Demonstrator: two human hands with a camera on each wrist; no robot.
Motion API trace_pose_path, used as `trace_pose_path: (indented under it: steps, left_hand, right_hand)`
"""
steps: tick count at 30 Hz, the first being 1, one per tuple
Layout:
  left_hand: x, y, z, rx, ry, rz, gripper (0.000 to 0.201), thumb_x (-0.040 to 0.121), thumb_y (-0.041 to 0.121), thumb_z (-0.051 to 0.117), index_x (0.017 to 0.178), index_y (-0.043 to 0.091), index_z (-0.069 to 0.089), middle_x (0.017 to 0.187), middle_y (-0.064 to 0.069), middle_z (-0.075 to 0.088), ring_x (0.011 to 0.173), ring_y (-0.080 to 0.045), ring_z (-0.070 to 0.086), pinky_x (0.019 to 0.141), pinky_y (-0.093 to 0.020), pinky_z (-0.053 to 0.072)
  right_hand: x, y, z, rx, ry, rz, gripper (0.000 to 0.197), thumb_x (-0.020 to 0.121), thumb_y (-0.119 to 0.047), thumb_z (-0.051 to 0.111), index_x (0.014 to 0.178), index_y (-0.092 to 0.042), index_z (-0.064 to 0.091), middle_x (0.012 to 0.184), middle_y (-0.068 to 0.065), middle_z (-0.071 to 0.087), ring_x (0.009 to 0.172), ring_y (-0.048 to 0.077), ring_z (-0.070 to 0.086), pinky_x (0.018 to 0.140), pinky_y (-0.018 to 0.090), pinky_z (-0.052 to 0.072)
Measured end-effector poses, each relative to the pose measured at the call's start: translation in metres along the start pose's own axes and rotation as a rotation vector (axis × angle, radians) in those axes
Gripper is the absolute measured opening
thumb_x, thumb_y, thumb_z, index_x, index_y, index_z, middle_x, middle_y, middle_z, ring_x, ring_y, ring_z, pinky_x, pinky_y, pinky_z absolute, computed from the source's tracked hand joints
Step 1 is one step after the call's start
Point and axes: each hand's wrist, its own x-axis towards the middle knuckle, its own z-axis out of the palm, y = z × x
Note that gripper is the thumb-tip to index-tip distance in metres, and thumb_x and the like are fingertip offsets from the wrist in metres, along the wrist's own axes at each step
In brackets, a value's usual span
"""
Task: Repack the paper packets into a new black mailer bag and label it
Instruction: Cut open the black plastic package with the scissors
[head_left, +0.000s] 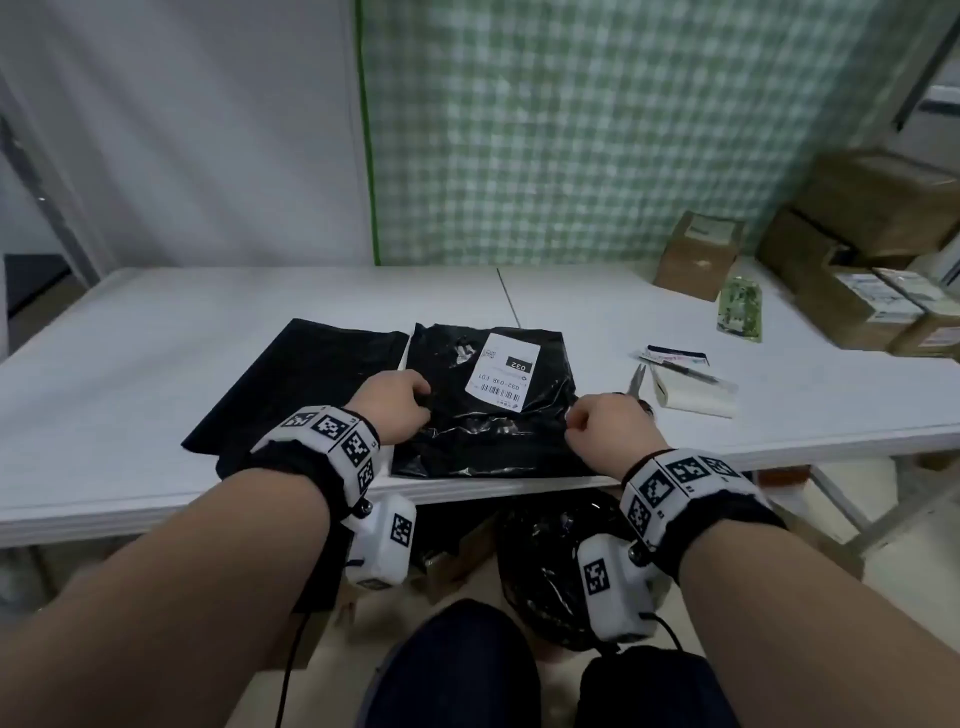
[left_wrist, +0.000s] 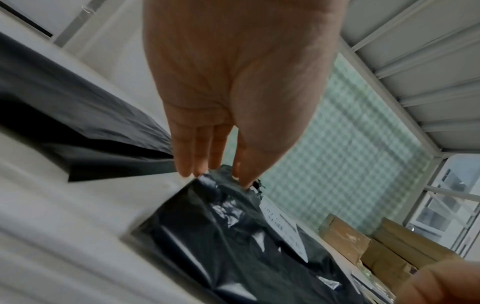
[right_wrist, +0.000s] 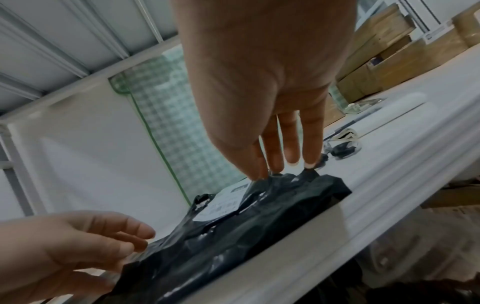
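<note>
White tabletop (head_left: 156, 332), checked green sheet behind. L hand (head_left: 393, 400) & R hand (head_left: 607, 422) each pinch a side of the old black bag (head_left: 493, 410), which lies by the near edge. It's crinkly, shiny, w/ a white label (head_left: 503, 375). Pull too hard: thin plastic may rip fast, packets could spill. New flat bag (head_left: 291, 384) waits just left.

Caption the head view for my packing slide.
Both hands, left and right, pinch the labelled black mailer bag on the white table.
</note>
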Motion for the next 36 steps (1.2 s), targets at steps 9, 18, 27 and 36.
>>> trace_pose_path:
  steps: [9,18,27,36]
  left_hand:
    - [0.017,0.002,0.013,0.048,-0.056,-0.039,0.049,0.086,0.020,0.059,0.134,0.014,0.049,0.134,-0.008,0.053,0.124,-0.024,0.049,0.102,-0.029,0.039]
    - [0.028,0.003,0.012,0.099,-0.056,-0.017,0.042,0.084,0.021,0.060,0.126,0.015,0.055,0.122,-0.006,0.060,0.115,-0.022,0.055,0.095,-0.028,0.043]
    - [0.029,0.013,0.016,0.153,-0.129,-0.006,0.054,0.083,0.033,0.061,0.132,0.014,0.050,0.131,-0.009,0.055,0.121,-0.025,0.051,0.097,-0.031,0.043]
    - [0.022,0.019,0.022,0.211,-0.195,-0.074,0.080,0.070,0.042,0.073,0.137,0.016,0.040,0.133,-0.015,0.042,0.121,-0.033,0.047,0.101,-0.041,0.044]
  right_hand:
    - [0.015,0.010,0.013,0.046,-0.062,0.099,0.042,0.086,-0.018,0.055,0.128,-0.010,0.053,0.125,0.017,0.053,0.117,0.029,0.051,0.092,0.028,0.041]
    - [0.039,0.007,0.021,0.183,-0.033,0.245,0.047,0.086,-0.018,0.054,0.131,-0.006,0.044,0.126,0.017,0.054,0.117,0.031,0.051,0.081,0.028,0.037]
    - [0.054,0.007,0.024,0.141,-0.063,0.259,0.023,0.085,-0.021,0.055,0.097,-0.004,0.063,0.095,0.015,0.062,0.097,0.031,0.058,0.062,0.026,0.040]
    - [0.040,0.007,0.018,0.113,-0.080,0.197,0.016,0.083,-0.021,0.059,0.076,-0.006,0.060,0.089,0.013,0.062,0.088,0.028,0.057,0.056,0.026,0.044]
